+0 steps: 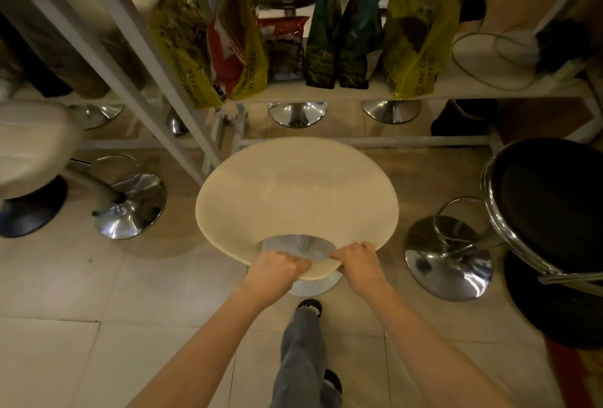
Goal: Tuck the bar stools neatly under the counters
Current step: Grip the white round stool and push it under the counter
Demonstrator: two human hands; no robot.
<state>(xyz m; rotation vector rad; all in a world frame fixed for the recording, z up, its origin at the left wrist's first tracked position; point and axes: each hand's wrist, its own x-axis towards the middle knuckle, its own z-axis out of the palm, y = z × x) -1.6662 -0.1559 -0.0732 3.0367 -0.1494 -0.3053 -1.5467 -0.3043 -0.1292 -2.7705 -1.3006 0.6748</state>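
Observation:
A cream bar stool [295, 202] with a curved seat stands in the middle of the floor, just in front of the white counter frame [359, 141]. My left hand [277, 272] and my right hand [359, 260] both grip the near rim of its backrest, either side of a cut-out handle. The stool's chrome base [313, 287] shows below my hands. A black bar stool [551, 208] with a chrome rim stands at the right. Another cream stool [32, 143] sits at the left edge.
A white shelf [456, 86] under the counter top holds several coffee bags [417, 35] and a cable. Chrome stool bases [297, 114] stand on the far side of the counter. The floor is pale tile. My leg and shoe [308, 306] are below the stool.

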